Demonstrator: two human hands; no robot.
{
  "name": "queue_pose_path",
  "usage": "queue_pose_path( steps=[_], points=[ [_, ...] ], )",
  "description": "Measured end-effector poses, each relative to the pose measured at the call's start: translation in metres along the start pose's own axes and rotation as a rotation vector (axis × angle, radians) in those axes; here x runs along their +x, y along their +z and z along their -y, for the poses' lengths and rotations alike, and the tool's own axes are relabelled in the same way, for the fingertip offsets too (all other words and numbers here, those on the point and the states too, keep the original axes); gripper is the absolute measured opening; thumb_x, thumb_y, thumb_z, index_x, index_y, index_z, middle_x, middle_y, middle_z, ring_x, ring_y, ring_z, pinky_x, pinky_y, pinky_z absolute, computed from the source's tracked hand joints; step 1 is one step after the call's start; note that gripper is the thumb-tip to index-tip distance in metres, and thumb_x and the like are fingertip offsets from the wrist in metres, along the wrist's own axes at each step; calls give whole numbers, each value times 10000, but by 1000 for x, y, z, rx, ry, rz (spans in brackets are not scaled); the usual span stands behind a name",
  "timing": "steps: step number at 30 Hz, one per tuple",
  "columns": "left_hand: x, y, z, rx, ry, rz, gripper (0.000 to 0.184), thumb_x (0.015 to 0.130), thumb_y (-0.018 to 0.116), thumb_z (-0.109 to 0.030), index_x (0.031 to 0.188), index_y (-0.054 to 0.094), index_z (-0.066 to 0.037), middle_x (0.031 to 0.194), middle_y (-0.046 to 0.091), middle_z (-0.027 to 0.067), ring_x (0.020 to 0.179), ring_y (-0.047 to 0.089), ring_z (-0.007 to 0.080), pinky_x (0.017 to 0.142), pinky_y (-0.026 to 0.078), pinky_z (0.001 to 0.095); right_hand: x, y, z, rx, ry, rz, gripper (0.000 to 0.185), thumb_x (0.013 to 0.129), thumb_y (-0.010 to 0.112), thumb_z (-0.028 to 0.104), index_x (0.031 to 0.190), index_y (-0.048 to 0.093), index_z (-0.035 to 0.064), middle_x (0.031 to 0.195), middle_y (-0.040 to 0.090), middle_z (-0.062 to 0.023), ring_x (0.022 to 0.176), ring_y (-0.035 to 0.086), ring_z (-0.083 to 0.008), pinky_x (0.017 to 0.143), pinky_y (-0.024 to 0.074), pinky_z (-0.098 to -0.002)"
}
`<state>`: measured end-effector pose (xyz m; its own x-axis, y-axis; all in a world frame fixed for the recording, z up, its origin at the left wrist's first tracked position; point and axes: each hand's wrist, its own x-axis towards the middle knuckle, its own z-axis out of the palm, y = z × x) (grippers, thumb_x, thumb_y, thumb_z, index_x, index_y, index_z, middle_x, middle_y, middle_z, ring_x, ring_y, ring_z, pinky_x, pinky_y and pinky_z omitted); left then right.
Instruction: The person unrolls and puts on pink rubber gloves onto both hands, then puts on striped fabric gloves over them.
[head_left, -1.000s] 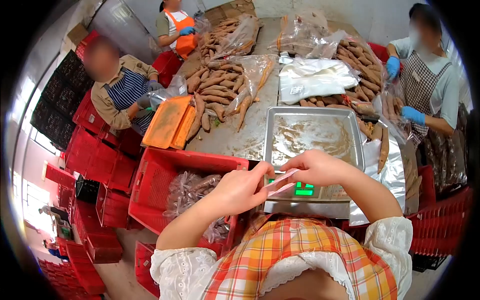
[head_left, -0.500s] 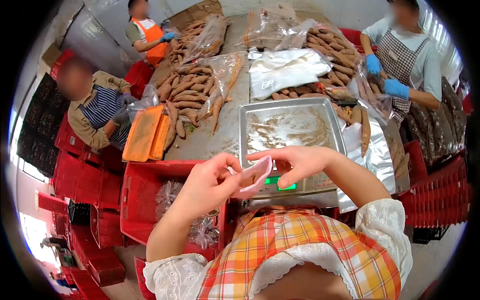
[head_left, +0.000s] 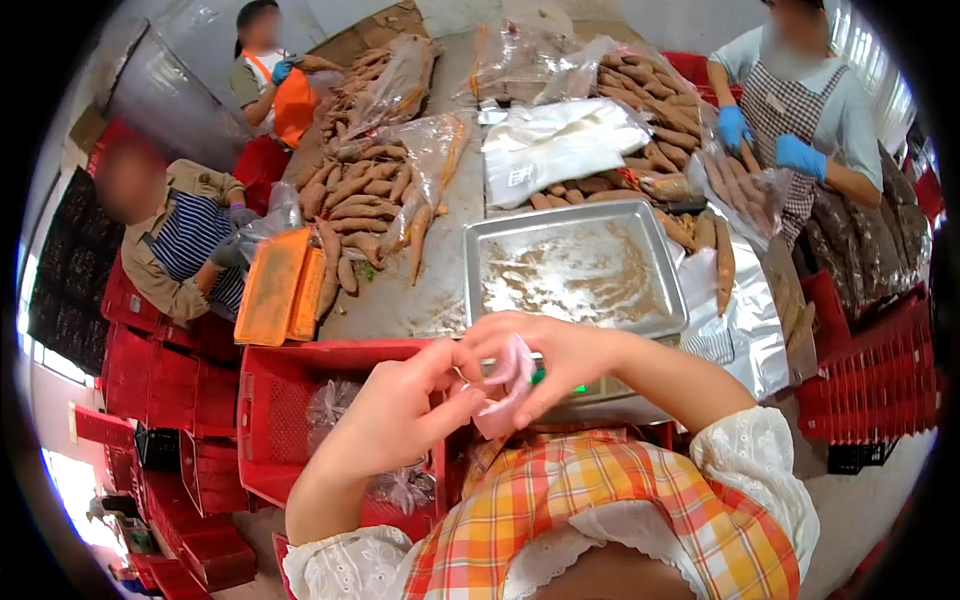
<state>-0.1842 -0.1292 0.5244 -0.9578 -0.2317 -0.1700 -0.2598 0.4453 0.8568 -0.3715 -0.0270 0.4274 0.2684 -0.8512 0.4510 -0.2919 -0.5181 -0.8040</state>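
Observation:
Above the front edge of the worktable, my left hand [head_left: 405, 405] and my right hand [head_left: 565, 355] meet around a small pink, loop-like piece [head_left: 510, 390] that looks soft; its exact kind is unclear. My left thumb and fingers pinch its left side. My right fingers and thumb close on its upper and right side. Just beyond my hands, a metal tray [head_left: 476, 275] smeared with dirt rests on a scale whose green display [head_left: 565, 382] is partly hidden by my right hand.
Sweet potatoes [head_left: 365, 195] lie in heaps, with white plastic bags [head_left: 560, 145] between them. A red crate [head_left: 262, 420] holding clear bags stands at front left, below orange boxes [head_left: 272, 285]. Gloved people work at left and right. Silver film [head_left: 750, 320] covers the right edge.
My right hand has moved left and down and closed onto the pink piece, which is now more upright and curled. The person in orange has raised a sweet potato.

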Motion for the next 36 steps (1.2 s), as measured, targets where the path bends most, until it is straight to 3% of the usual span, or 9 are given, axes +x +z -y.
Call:
queue_pose_path(
  steps=[4, 10, 18, 22, 25, 27, 31, 34, 36],
  points=[
    [-5, -6, -5, 110, 125, -105, 161, 829, 611, -119, 921, 517, -26, 701, 608, 116, 616, 613, 210, 572, 467, 292, 10, -3, 23, -114, -138, -12, 669, 611, 806, 315, 1159, 535, 43, 1177, 535, -117, 1163, 445, -301, 976, 337, -420],
    [-3, -13, -6, 205, 137, -102, 172, 790, 645, -42, 895, 518, 8, 700, 603, 51, 631, 570, 72, 562, 444, 215, 28, 1, 28, -26, -95, 10, 537, 680, 758, 216, 1127, 520, 39, 1177, 530, -140, 1099, 504, -301, 923, 394, -394],
    [2, 16, 60, -114, 73, -155, 145, 865, 577, -131, 871, 647, -3, 753, 624, 2, 576, 499, 48, 524, 417, 197, 14, -3, -10, -292, -229, -692, 128, 736, 542, 8, 646, 527, 99, 621, 548, -20, 543, 532, -160, 468, 410, -288],
    [18, 61, 99, -420, -203, 55, 371, 939, 450, -330, 877, 581, 11, 748, 584, 63, 694, 545, 115, 609, 461, 272, 16, -2, -4, -603, -485, -346, 165, 585, 667, 117, 653, 539, 195, 637, 532, 37, 531, 521, -150, 436, 400, -272],
    [17, 88, 108, -641, 100, -405, 418, 944, 398, -341, 1192, 441, -7, 1011, 557, 91, 882, 537, 130, 750, 456, 297, 26, 16, 5, -680, -617, -157, 152, 508, 637, 169, 579, 504, 148, 627, 516, 14, 529, 515, -148, 465, 420, -282],
    [22, 100, 159, -930, 47, -54, 391, 941, 383, -243, 1265, 376, -23, 1086, 534, 76, 994, 492, 119, 839, 424, 287, 26, 28, 3, -676, -609, -104, 163, 497, 633, 176, 555, 490, 124, 622, 528, -8, 543, 544, -157, 511, 476, -316],
    [35, 117, 177, -1001, 42, -48, 354, 936, 333, -172, 1253, 396, -27, 1101, 531, 77, 1022, 473, 109, 854, 412, 266, 71, 75, -11, 1458, -348, -410, 869, 623, 563, 591, 1238, 217, 85, 1320, 49, -141, 1177, 263, -262, 771, 393, -402],
    [44, 140, 213, -1033, 155, -118, 357, 940, 252, -141, 1223, 432, -21, 1099, 536, 84, 1002, 496, 115, 848, 421, 259, 76, 95, -36, 2045, -239, -466, 1203, 644, 630, 677, 1423, -93, 113, 1460, -228, -133, 1343, -134, -354, 845, 361, -681],
    [13, 111, 187, -1268, -44, -235, 417, 917, 268, -189, 1266, 403, -3, 1164, 521, 109, 1111, 483, 167, 954, 382, 317, 81, 92, -27, 1937, -86, -457, 1179, 664, 592, 681, 1418, -113, 111, 1469, -191, -149, 1346, -71, -352, 918, 318, -627]
  ],
)
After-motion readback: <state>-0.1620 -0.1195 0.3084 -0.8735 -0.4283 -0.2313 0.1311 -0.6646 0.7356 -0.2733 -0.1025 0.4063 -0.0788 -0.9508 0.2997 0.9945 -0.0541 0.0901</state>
